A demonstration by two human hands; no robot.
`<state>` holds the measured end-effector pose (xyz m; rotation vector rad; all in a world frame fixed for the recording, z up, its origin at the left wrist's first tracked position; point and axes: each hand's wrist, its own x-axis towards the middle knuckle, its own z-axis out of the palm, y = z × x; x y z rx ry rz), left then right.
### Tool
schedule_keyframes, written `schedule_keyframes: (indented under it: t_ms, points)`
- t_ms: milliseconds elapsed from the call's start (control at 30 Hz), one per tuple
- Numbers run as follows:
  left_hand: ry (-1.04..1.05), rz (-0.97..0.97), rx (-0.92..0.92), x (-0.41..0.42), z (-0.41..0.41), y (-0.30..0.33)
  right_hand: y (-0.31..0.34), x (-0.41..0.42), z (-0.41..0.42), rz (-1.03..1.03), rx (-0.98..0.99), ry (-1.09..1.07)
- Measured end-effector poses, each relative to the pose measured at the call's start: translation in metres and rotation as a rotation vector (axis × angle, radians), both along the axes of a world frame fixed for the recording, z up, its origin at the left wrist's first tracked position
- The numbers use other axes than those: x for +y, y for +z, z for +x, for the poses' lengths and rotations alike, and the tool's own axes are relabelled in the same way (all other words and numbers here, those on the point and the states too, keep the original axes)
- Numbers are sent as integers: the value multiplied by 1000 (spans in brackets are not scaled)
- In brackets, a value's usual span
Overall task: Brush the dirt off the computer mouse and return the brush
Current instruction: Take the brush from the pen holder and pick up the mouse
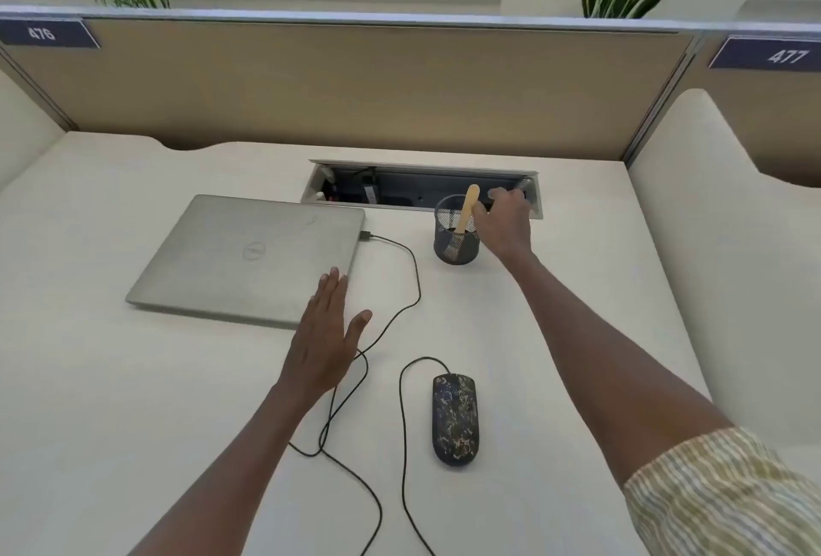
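- The brush [467, 211] is standing in a black mesh pen cup [455, 244] at about 12 o'clock on the worktop [555, 333]. Only its pale wooden handle shows, leaning a bit to the right and poking above the rim. The bristle end is down inside the cup, so can't really see it. Nothing else visible in the cup.
- The right hand [504, 222] is reached out to the cup from the 5 o'clock side. Its fingers [482, 211] are curled and sit right against the handle near the top, looks like a pinch on it, though the tips are hidden behind the hand so I can't swear the grip is closed.
- The mouse [454, 418] is a camo-pattern one, lying flat at roughly 6 o'clock, well apart from the cup and both hands. Its cable [402, 400] loops off its front end and runs down toward the near edge.
- The left hand [326, 333] is at about 9 o'clock from the mouse, fingers straight and spread a little, holding nothing, its fingertips over the near right corner of the laptop.
- The laptop [249, 258] is closed, silver, at 10 o'clock, with a black charger cable [415, 284] plugged into its right side, snaking down under the left hand and arm.
- Just behind the cup is an open cable tray [422, 196] sunk into the worktop, with plugs and wires inside.
- A tan partition [355, 89] closes off the back, tagged 476 and 477, with two plants above it.
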<state>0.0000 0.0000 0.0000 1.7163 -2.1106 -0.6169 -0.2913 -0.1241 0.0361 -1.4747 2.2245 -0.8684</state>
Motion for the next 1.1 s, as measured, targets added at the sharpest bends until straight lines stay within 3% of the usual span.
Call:
schedule_keyframes:
  t_ms: [133, 333, 533, 633, 1100]
  points:
    - [7, -12, 4, -3, 0, 4, 1, -19, 3, 69, -79, -1]
    - [-9, -19, 19, 0, -4, 8, -3, -30, 7, -5, -151, -11]
    - [12, -11, 59, 9, -9, 10, 0, -19, 7, -2, 34, 84]
    - [27, -4, 66, 15, -11, 12, 0, -12, 6, 2, 23, 116]
    - [21, -86, 234, 85, -41, 9, 91, 76, -12, -422, -199, 3]
